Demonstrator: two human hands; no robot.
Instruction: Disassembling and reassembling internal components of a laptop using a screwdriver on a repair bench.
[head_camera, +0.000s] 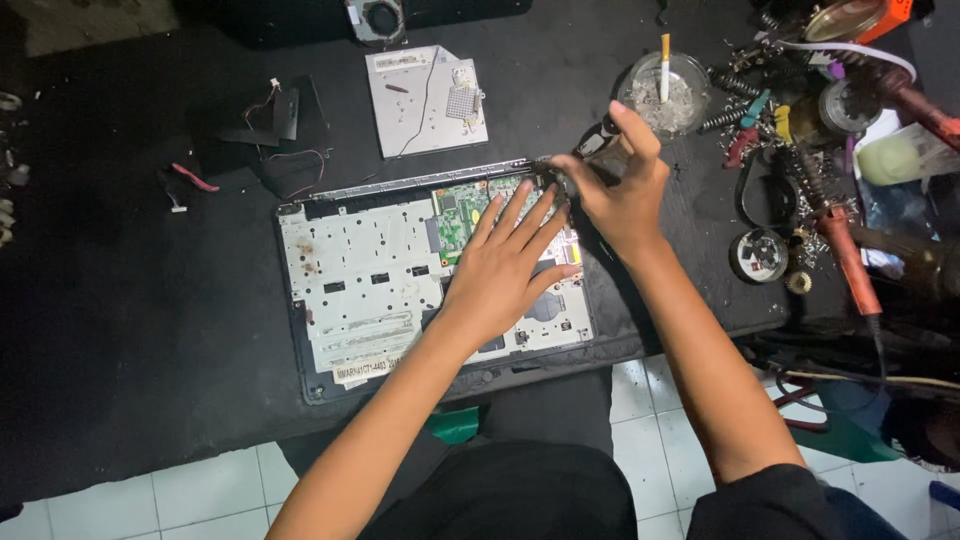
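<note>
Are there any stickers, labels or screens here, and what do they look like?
White label: a narrow strip with small dark print, on the front left edge of the opened laptop base.
Screens: none in view.
Packages or signs: none that I can tell.

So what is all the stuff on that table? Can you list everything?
Opened laptop base: one, silver-white inside, black rim, middle of the table.
Circuit board: one, green, in the base's upper part.
Flat drive: one, silver, behind the base.
Loose wires: a few, red and black, back left.
Small fan: one, grey, top edge.
Glass ashtray: one, clear, holding a white cigarette, right of the drive.
Soldering iron: one, red handle, far right among springs and tools.
Table: one, black.
Floor tiles: white, below.
Left hand: flat on the base.
Right hand: at the base's back right corner.
</note>
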